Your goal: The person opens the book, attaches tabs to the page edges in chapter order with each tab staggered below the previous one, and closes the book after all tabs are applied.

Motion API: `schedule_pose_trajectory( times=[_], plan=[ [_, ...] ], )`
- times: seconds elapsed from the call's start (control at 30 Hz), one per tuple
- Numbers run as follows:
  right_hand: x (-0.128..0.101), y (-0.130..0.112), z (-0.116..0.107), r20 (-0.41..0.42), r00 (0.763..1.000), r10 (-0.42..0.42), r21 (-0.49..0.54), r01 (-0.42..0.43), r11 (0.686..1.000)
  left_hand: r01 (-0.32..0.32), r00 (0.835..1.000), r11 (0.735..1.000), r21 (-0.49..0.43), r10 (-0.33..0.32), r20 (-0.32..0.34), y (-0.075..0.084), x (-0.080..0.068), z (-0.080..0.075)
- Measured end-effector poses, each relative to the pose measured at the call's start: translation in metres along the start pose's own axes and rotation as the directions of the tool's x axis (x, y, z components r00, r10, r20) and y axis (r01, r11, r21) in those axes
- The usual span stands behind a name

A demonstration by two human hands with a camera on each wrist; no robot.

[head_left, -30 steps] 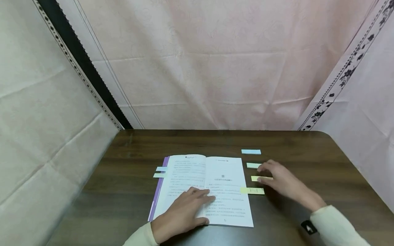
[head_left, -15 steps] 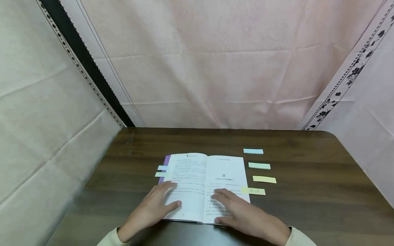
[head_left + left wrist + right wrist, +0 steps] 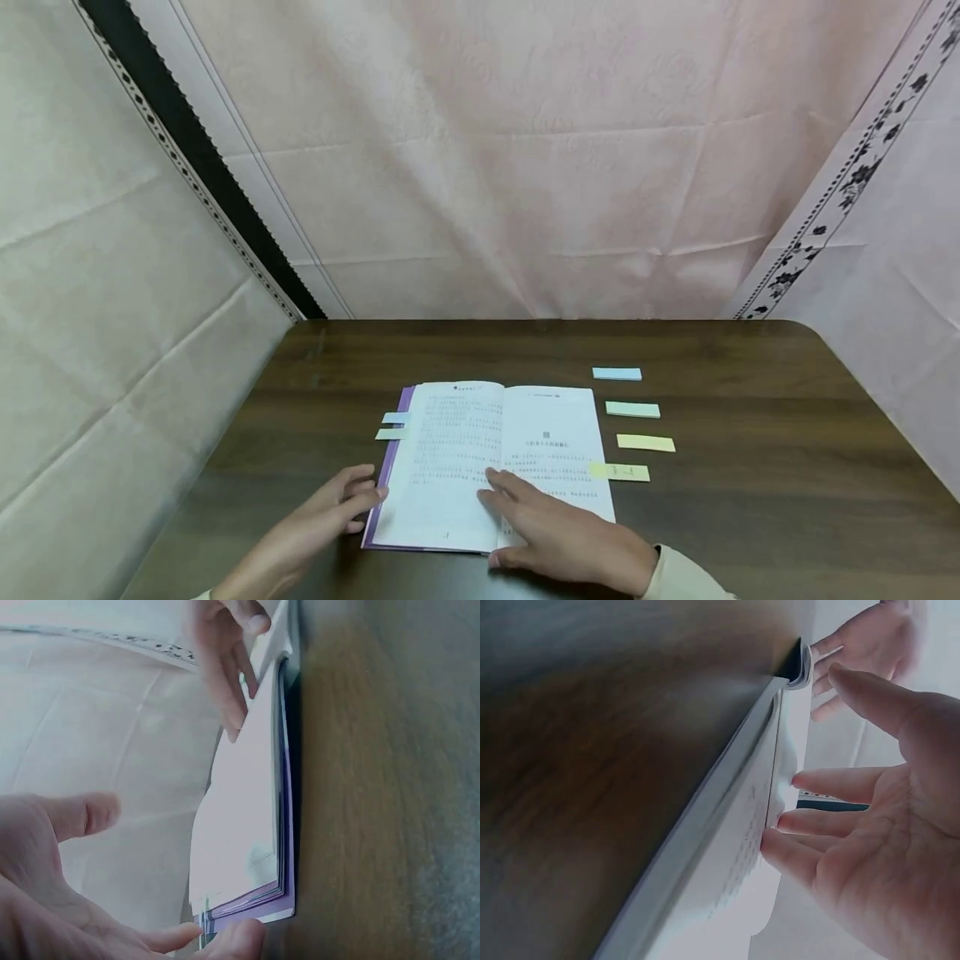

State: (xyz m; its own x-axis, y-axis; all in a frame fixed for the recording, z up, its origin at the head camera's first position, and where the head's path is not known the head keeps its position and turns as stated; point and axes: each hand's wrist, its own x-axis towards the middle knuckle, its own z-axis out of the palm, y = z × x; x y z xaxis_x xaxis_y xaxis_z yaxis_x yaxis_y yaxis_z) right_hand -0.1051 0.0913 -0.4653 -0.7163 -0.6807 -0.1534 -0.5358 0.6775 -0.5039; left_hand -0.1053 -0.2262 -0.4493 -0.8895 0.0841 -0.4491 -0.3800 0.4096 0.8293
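My right hand [image 3: 570,537] presses straight fingers on the open white purple-covered paper book [image 3: 491,462]. My left hand [image 3: 315,521], fingers loosely spread, touches its left edge.

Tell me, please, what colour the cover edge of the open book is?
Purple; the book's cover edge shows best in the head view.

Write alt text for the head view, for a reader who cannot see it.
An open book lies on a dark wooden table; the right hand rests flat on its pages and the left hand touches its left edge. Four sticky note pads lie to the right.
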Motion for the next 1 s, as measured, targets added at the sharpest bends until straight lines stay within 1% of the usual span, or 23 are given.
schedule_pose_trajectory(
  times=[0.13, 0.27, 0.33, 0.4, 0.53, 0.63, 0.7, 0.77, 0.83, 0.87, 0.9, 0.93, 0.97, 1.0],
  plan=[
    [0.001, 0.001, -0.002, 0.058, 0.997, 0.05, 0.079, -0.055, 0.995, 0.039, 0.999, 0.997, -0.059, -0.037, 0.026, 0.0, 0.005, -0.005],
    [0.002, 0.003, -0.002, 0.095, 0.992, 0.087, 0.13, -0.099, 0.987, 0.036, 0.997, 0.996, -0.076, -0.031, 0.065, 0.0, 0.01, -0.012],
    [0.002, 0.004, -0.002, 0.102, 0.991, 0.089, 0.139, -0.103, 0.985, 0.033, 0.996, 0.996, -0.081, -0.027, 0.084, 0.0, 0.012, -0.016],
    [0.003, 0.005, -0.002, 0.1, 0.992, 0.077, 0.143, -0.091, 0.986, 0.038, 0.995, 0.995, -0.09, -0.03, 0.091, -0.002, 0.015, -0.018],
    [0.003, 0.007, -0.005, 0.089, 0.995, 0.037, 0.168, -0.051, 0.985, 0.07, 0.996, 0.99, -0.126, -0.063, 0.06, -0.003, 0.02, -0.021],
    [0.001, 0.009, -0.006, 0.073, 0.997, 0.022, 0.206, -0.036, 0.978, 0.07, 0.996, 0.987, -0.147, -0.061, 0.063, -0.003, 0.023, -0.022],
    [-0.001, 0.009, -0.006, 0.053, 0.998, 0.026, 0.242, -0.038, 0.97, 0.047, 0.996, 0.987, -0.156, -0.035, 0.081, -0.001, 0.023, -0.022],
    [-0.001, 0.01, -0.005, 0.018, 0.999, 0.033, 0.272, -0.037, 0.962, 0.009, 0.995, 0.986, -0.167, 0.007, 0.098, 0.002, 0.023, -0.022],
    [-0.001, 0.01, -0.003, -0.024, 0.999, 0.037, 0.299, -0.028, 0.954, -0.034, 0.995, 0.981, -0.192, 0.051, 0.081, 0.007, 0.021, -0.018],
    [-0.001, 0.009, -0.002, -0.048, 0.998, 0.037, 0.314, -0.02, 0.949, -0.068, 0.993, 0.974, -0.216, 0.087, 0.079, 0.01, 0.02, -0.015],
    [0.0, 0.008, -0.001, -0.076, 0.997, 0.034, 0.326, -0.008, 0.945, -0.11, 0.988, 0.964, -0.241, 0.132, 0.078, 0.013, 0.018, -0.01],
    [0.0, 0.007, 0.0, -0.105, 0.994, 0.028, 0.336, 0.009, 0.942, -0.159, 0.979, 0.95, -0.269, 0.186, 0.081, 0.016, 0.017, -0.004],
    [0.001, 0.006, 0.0, -0.131, 0.991, 0.023, 0.354, 0.025, 0.935, -0.208, 0.966, 0.933, -0.295, 0.243, 0.088, 0.02, 0.016, 0.003],
    [0.001, 0.004, 0.001, -0.156, 0.988, 0.017, 0.374, 0.043, 0.926, -0.258, 0.947, 0.914, -0.313, 0.303, 0.104, 0.023, 0.015, 0.011]
  ],
)
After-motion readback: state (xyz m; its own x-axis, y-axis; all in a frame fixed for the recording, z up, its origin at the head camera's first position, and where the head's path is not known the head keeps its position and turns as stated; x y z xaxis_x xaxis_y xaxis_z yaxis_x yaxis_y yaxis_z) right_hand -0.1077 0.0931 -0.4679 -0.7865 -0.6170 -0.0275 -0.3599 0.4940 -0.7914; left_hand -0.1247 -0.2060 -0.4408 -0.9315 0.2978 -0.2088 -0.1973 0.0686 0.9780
